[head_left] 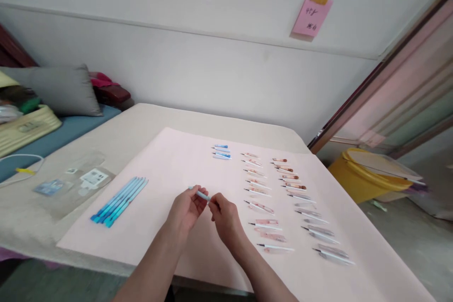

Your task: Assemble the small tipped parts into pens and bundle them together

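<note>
Left hand [190,206]: grip grasping a pale blue pen [201,194] between thumb and fingers. Right hand [222,212]: grip pinched on the pen's right end, fingers curled in. Pen is held slantwise between the two hands, above the middle of a pale pink sheet [166,165] that covers much of the bench [148,115].

On the sheet, left: blue pens [122,200] lie side by side, aslant. Beyond the hands: small blue pen parts [222,155], tips to the left. Right of the hands: two columns of dark-tipped pen parts, one with pinkish pieces [260,206], the outer with brown and grey pieces [320,231].

Bench left of the sheet: clear plastic packaging [76,188] with a white label [94,177]. Wall behind: pink note [311,18], handwritten, taped at top.
</note>
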`<state>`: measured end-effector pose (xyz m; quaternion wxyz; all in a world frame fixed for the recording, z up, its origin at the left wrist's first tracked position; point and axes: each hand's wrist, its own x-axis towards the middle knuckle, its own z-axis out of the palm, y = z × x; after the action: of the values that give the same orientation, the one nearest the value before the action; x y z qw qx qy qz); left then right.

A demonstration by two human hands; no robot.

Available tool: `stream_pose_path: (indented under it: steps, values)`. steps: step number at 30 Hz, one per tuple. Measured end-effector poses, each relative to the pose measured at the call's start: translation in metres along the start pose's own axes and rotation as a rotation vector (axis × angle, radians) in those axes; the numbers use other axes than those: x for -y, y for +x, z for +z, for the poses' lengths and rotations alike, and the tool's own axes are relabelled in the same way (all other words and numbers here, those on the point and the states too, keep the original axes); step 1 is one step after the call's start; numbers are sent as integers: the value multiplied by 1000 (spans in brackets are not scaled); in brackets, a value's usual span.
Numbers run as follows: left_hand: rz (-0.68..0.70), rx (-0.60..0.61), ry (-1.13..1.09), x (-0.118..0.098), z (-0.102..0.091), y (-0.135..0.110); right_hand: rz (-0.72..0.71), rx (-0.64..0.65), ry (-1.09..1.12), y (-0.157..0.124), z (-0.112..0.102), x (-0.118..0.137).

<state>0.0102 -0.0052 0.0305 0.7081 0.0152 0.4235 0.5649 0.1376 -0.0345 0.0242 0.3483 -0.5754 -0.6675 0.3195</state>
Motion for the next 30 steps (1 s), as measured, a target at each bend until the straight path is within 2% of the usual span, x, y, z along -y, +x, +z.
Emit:
stream_pose_path:
  steps: [3, 8, 30]
  values:
    - [29, 29, 40, 5, 2, -3, 1, -6, 24, -1, 0, -1]
    - [92, 7, 147, 4, 3, -6, 2, -25, 20, -1, -2, -3]
    - [69, 42, 153, 7, 5, -9, -12, -7, -5, -2, -9, -2]
